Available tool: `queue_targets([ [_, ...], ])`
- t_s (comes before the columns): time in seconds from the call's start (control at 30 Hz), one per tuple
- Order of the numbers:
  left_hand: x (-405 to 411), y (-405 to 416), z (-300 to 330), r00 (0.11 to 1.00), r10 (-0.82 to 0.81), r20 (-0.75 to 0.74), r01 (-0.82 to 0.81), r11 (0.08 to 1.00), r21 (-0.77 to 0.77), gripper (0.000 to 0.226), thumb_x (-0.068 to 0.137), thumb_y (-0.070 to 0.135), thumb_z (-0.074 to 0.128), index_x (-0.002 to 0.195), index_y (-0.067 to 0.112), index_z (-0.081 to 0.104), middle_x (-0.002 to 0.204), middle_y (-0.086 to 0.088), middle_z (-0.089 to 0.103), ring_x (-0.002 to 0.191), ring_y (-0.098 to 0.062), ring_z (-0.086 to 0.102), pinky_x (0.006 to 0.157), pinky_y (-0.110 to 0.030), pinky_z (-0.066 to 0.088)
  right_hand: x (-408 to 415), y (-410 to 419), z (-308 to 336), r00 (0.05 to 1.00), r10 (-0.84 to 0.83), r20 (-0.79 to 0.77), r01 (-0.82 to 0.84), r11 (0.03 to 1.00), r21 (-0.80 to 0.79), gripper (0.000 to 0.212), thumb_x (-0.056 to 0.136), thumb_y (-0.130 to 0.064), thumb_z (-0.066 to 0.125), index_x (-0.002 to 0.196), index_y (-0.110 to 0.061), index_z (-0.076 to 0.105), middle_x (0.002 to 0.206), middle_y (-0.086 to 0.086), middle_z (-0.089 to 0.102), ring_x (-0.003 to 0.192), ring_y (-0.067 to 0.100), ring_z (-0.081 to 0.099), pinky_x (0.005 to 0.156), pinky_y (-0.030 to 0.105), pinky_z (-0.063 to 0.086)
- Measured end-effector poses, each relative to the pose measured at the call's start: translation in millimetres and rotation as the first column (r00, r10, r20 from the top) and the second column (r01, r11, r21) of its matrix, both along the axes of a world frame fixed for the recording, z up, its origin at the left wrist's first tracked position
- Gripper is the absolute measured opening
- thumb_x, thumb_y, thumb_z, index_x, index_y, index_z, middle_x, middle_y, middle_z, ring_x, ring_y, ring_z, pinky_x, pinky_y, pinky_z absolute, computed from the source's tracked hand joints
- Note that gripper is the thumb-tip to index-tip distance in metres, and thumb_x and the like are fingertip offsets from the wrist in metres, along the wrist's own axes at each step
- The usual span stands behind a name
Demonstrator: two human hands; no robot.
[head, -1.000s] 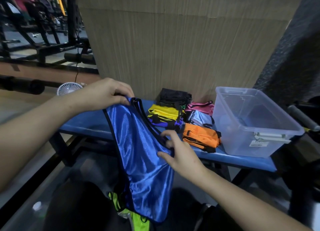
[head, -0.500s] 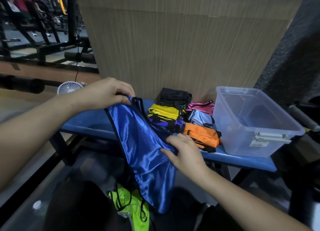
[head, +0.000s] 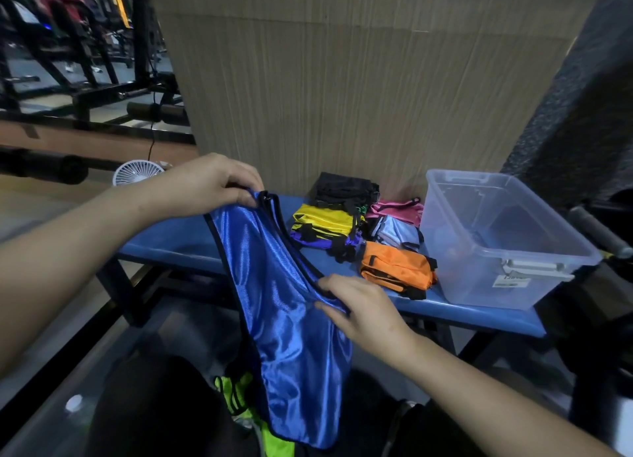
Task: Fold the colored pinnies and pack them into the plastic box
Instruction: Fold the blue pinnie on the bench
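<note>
A tan panelled wall point(head: 359, 90) fills the upper middle of the frame, with black gym frames point(head: 85, 62) in the upper left. Below it a blue bench point(head: 479, 314) runs across the middle. At right on the bench stands a clear plastic box point(head: 507, 240), open at the top; a white label on its near wall carries dark print too small to read.

A shiny blue pinny point(head: 284, 319) with black trim hangs from centre frame down to the bottom edge. The left hand point(head: 209, 186) is closed on its top corner, left of centre. The right hand point(head: 363, 306) pinches its black-trimmed edge lower down, just right of centre.

Between the blue pinny and the box lie folded pinnies: a black one point(head: 342, 187) at the back, a yellow one point(head: 325, 220) stacked on a purple one point(head: 318, 242), a pink one point(head: 394, 210), a pale blue one point(head: 397, 232) and an orange one point(head: 397, 268) nearest the bench's front edge.

A bright green pinny point(head: 274, 439) shows at the bottom, partly behind the blue one. A small white fan point(head: 135, 174) sits at middle left.
</note>
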State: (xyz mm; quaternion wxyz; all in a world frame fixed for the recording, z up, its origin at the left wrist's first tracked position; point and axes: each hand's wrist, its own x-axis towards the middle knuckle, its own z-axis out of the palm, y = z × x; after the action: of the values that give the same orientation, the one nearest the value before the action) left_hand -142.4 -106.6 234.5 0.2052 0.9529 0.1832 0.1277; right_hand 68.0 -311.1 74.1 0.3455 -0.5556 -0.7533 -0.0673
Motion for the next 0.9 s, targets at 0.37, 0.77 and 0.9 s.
queue_targets([
  [0.37,-2,-3,-8,0.999,-0.045,0.008,0.045,0.999,0.031,0.018,0.089,0.001,0.069,0.089,0.017,0.077,0.098,0.012,0.070,0.097,-0.009,0.067,0.090,-0.028,0.049,0,4,4,0.973,0.002,0.232,0.010,0.999,-0.051,0.064,0.084,-0.007,0.062,0.142,-0.026,0.042,0.074,-0.005,0.062,0.065,0.021,0.058,0.061,0.031,0.046],
  [0.77,-6,-4,-10,0.999,-0.024,0.032,0.021,0.996,0.082,0.017,0.087,-0.001,0.070,0.089,0.014,0.078,0.097,0.011,0.071,0.096,-0.005,0.065,0.085,-0.009,0.043,8,4,3,0.975,-0.059,0.216,0.065,0.998,-0.022,0.039,0.092,-0.042,0.065,0.065,-0.017,0.050,0.085,-0.002,0.046,0.077,0.019,0.046,0.066,0.030,0.041],
  [0.9,-7,-5,-10,0.999,-0.006,0.041,0.003,0.997,0.073,0.014,0.087,0.002,0.071,0.089,0.014,0.078,0.096,0.011,0.071,0.096,-0.006,0.065,0.085,-0.012,0.044,14,-1,10,0.959,-0.114,0.258,0.067,0.981,0.183,0.036,0.091,-0.033,0.071,0.069,-0.010,0.055,0.113,0.009,0.062,0.100,0.031,0.056,0.083,0.041,0.046],
])
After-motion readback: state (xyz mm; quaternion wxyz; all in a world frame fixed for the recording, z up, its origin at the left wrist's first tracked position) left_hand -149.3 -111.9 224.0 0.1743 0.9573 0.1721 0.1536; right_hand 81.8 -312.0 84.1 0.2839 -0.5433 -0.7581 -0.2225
